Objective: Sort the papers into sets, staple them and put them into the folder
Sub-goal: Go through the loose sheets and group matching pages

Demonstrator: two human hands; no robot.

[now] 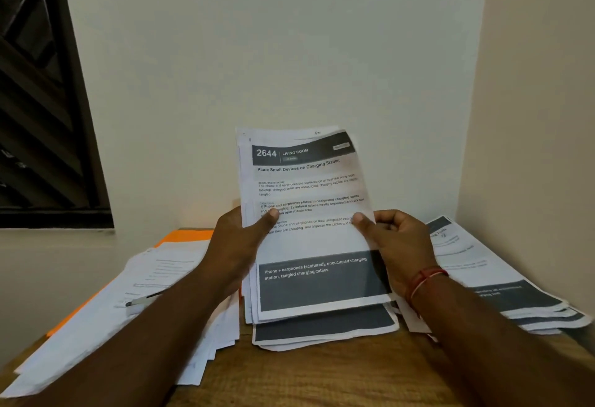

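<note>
Wooden table (322, 374): left hand (236, 245) and right hand (396, 245) grip one paper stack (312, 245); orange folder (188, 235) left of the fingers, under loose sheets (154, 278).

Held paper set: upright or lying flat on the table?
Upright: left hand and right hand grip the paper set by its sides, page facing camera.

Centre: sheets (309, 220); left pile (161, 278) on folder (190, 235); right pile (483, 258) opposite.

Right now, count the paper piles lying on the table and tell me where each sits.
3. A left pile over the orange folder, a middle pile beneath the held sheets, a right pile by the wall. More may be hidden.
</note>
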